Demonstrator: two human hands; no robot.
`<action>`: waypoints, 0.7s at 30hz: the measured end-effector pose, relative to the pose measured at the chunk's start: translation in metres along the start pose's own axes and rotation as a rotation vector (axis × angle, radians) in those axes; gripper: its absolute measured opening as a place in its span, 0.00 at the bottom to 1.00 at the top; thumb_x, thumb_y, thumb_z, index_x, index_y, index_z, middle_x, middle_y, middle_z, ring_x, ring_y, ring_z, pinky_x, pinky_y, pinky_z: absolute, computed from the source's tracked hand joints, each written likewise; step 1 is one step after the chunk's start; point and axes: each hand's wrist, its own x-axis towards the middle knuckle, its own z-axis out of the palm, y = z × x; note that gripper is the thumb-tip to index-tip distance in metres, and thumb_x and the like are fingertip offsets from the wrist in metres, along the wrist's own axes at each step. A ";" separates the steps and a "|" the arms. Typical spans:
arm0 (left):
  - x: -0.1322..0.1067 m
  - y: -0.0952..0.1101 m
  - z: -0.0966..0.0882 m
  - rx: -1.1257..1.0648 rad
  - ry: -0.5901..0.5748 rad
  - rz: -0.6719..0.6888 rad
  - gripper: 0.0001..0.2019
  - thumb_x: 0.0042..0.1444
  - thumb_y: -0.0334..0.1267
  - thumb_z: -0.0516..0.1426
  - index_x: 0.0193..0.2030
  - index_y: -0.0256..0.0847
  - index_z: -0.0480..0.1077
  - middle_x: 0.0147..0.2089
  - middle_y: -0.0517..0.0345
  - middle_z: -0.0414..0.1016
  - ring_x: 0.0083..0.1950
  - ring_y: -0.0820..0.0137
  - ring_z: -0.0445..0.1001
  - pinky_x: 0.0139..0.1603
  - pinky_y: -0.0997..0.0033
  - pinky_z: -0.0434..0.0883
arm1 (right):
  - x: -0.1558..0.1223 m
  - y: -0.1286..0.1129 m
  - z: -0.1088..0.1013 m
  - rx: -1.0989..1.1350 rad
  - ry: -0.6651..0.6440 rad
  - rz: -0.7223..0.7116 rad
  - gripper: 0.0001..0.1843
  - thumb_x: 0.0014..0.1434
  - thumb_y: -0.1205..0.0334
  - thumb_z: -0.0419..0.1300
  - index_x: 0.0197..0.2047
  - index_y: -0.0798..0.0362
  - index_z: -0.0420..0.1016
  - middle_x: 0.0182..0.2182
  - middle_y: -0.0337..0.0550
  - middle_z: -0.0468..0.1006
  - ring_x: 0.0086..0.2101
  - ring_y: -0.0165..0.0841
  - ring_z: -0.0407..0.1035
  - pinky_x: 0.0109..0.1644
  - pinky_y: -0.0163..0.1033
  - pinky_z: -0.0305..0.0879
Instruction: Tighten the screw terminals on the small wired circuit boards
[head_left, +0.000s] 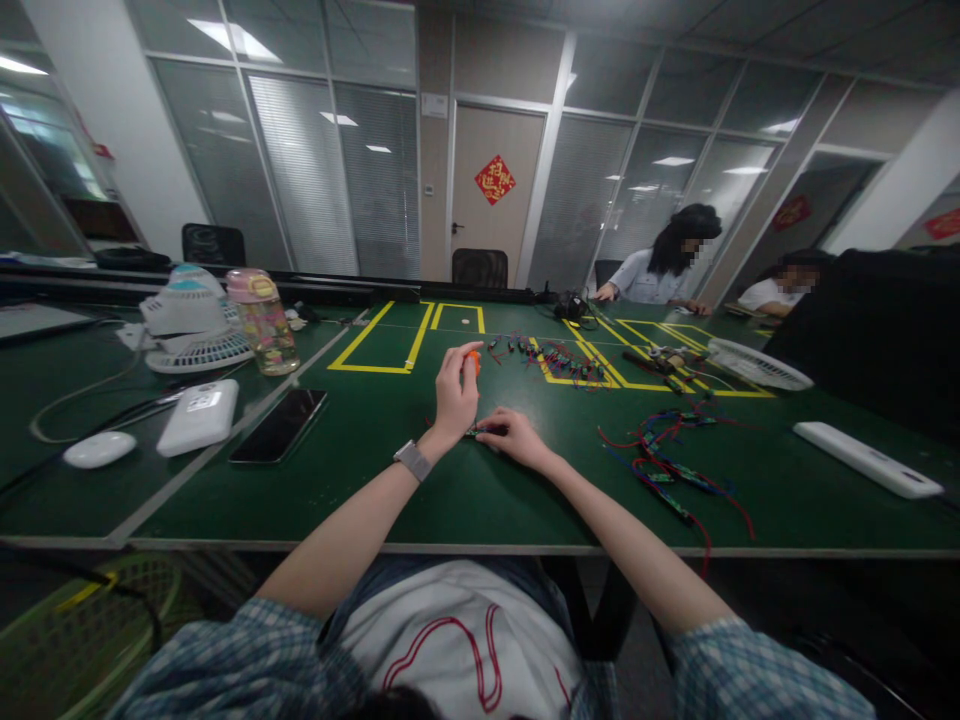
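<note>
My left hand (456, 392) is raised on the green table (375, 470), fingers wrapped round a small orange-handled tool (473, 360) held upright. My right hand (511, 436) lies low on the table just to the right, fingers pinched on a small green part with wires (475, 432) under the tool. A watch sits on my left wrist (413, 460). A tangle of red and blue wires with green parts (667, 465) lies to the right of my right hand.
Further wired parts (559, 358) lie beyond on yellow tape markings (382, 340). At left: a black phone (279, 425), white power bank (198, 416), white mouse (99, 449), bottle (264, 322), fan (191, 320). A white bar (866, 458) lies at right. Two people sit far right.
</note>
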 end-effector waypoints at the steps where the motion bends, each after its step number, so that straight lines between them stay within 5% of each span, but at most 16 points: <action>1: 0.000 0.000 0.000 -0.010 -0.007 -0.004 0.13 0.67 0.36 0.45 0.50 0.41 0.69 0.43 0.53 0.71 0.42 0.71 0.71 0.45 0.69 0.69 | 0.000 0.000 0.000 0.003 0.000 0.001 0.10 0.52 0.65 0.66 0.39 0.54 0.82 0.32 0.42 0.74 0.31 0.30 0.68 0.38 0.35 0.64; 9: -0.001 0.004 -0.002 0.087 0.010 0.029 0.09 0.61 0.40 0.56 0.47 0.44 0.72 0.41 0.55 0.65 0.41 0.70 0.68 0.43 0.71 0.68 | 0.001 0.001 0.000 -0.002 0.008 -0.012 0.09 0.52 0.65 0.66 0.39 0.53 0.82 0.31 0.42 0.75 0.32 0.31 0.68 0.39 0.36 0.64; 16: 0.000 0.001 -0.002 0.007 -0.021 0.008 0.13 0.67 0.36 0.46 0.50 0.42 0.69 0.43 0.54 0.71 0.43 0.70 0.70 0.44 0.70 0.68 | 0.000 0.002 0.001 0.000 0.008 -0.023 0.09 0.53 0.65 0.66 0.39 0.53 0.82 0.32 0.43 0.75 0.32 0.31 0.68 0.38 0.36 0.64; 21: 0.000 0.005 -0.004 0.033 -0.033 0.032 0.11 0.65 0.39 0.51 0.47 0.43 0.72 0.42 0.55 0.68 0.42 0.70 0.69 0.44 0.71 0.68 | 0.001 0.003 0.002 -0.005 0.013 -0.015 0.09 0.52 0.65 0.66 0.39 0.53 0.83 0.31 0.42 0.75 0.31 0.30 0.68 0.38 0.36 0.64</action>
